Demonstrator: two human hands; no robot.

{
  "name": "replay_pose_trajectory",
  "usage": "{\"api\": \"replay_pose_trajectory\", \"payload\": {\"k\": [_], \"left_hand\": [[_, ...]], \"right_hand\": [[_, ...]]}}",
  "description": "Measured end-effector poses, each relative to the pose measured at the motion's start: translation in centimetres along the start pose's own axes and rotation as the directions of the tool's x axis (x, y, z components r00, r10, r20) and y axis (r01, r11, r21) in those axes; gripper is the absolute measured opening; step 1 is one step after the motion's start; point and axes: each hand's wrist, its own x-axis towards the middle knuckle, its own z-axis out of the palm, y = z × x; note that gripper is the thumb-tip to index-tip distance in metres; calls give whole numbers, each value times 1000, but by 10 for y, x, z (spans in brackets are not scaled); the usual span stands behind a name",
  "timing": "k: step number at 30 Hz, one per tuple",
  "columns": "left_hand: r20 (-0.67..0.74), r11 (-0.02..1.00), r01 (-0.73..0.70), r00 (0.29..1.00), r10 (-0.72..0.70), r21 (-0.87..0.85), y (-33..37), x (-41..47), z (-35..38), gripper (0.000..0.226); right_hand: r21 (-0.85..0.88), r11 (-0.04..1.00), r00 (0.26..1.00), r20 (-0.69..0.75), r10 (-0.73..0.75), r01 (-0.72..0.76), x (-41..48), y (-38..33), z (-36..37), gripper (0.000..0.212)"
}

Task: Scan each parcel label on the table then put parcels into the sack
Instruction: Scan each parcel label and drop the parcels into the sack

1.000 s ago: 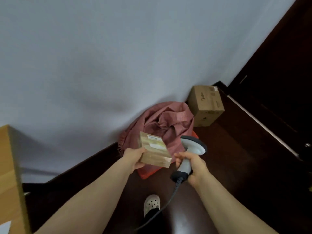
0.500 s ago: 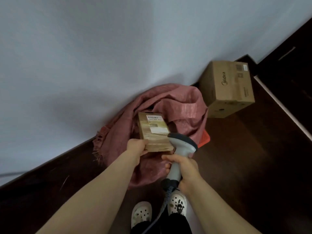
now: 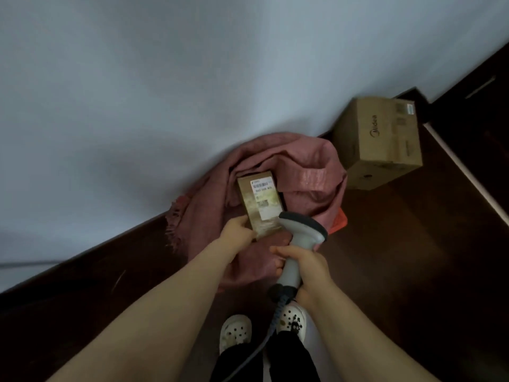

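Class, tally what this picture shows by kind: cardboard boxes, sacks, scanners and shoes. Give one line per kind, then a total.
Cardboard boxes: 2, the small parcel and the large box
Sacks: 1, the pink sack
Scanners: 1, the scanner
Shoes: 2, the left shoe and the right shoe
Total: 6

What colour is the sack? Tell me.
Dusty pink-red woven sack, seen in the head view.
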Motion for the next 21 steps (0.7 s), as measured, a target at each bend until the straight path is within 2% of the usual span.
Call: {"api": "replay_pose_trajectory", "payload": {"k": [2, 5, 8, 12, 14, 17, 21], "left_hand": [[1, 972, -84, 996, 86, 218, 9, -36, -21, 51], [34, 831, -176, 982, 186, 528, 18, -95, -53, 55], [55, 677, -219, 965, 255, 703, 17, -154, -77, 57], [-14, 535, -173, 945, 327, 827, 6, -232, -104, 57], [-79, 529, -139, 926, 369, 837, -6, -276, -114, 55], [-219, 586, -72, 885, 411, 807, -40, -342, -130, 53], [-434, 684, 63, 814, 387, 727, -106, -421, -142, 55]], "right_hand": [[16, 1000, 1000, 9, -21, 21, -40, -2, 5, 28], [19, 998, 998, 32, -53, 52, -107, -5, 11, 9], [-43, 995, 995, 55, -87, 90, -164, -1, 17, 7], [-116, 986, 978, 183, -99, 122, -222, 16, 28, 23], [-142, 980, 959, 269, -94, 136, -246, 31, 32, 27], [-199, 966, 915, 396, -74, 164, -281, 65, 35, 16], [-320, 932, 870, 492, 10, 170, -328, 124, 31, 32]]}}
